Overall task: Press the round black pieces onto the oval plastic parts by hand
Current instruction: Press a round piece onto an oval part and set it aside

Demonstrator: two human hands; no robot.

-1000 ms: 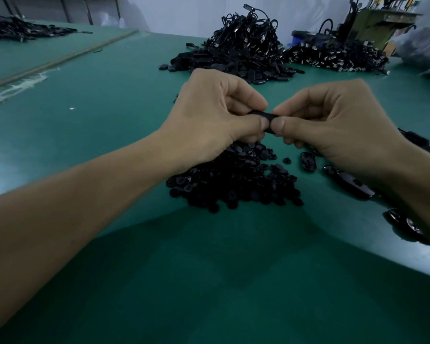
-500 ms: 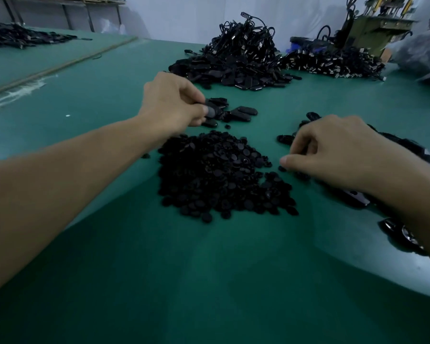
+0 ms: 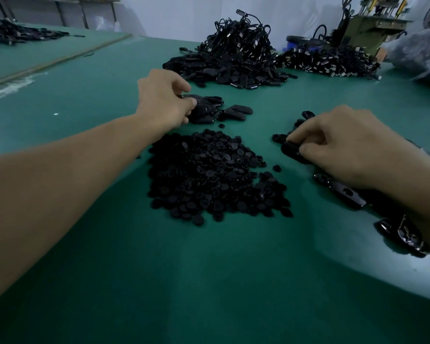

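Green mat [image 3: 85, 125]; the pile of round black pieces [image 3: 209, 177] lies between the hands. I'd lift one oval clear of its neighbours, then take a single round piece, not a clump. Pose: left hand [image 3: 164, 100] reaches forward, fingers curled over oval plastic parts [image 3: 236, 111], grip unclear; right hand [image 3: 345, 147], knuckles up, pinches one oval part [image 3: 292, 150] at its fingertips.

The person's arms are unclothed as far as they show, a bare left forearm [image 3: 72, 180] and bare right forearm [image 3: 425, 207] ending in the bare left grip [image 3: 163, 100] and right grip [image 3: 345, 142].
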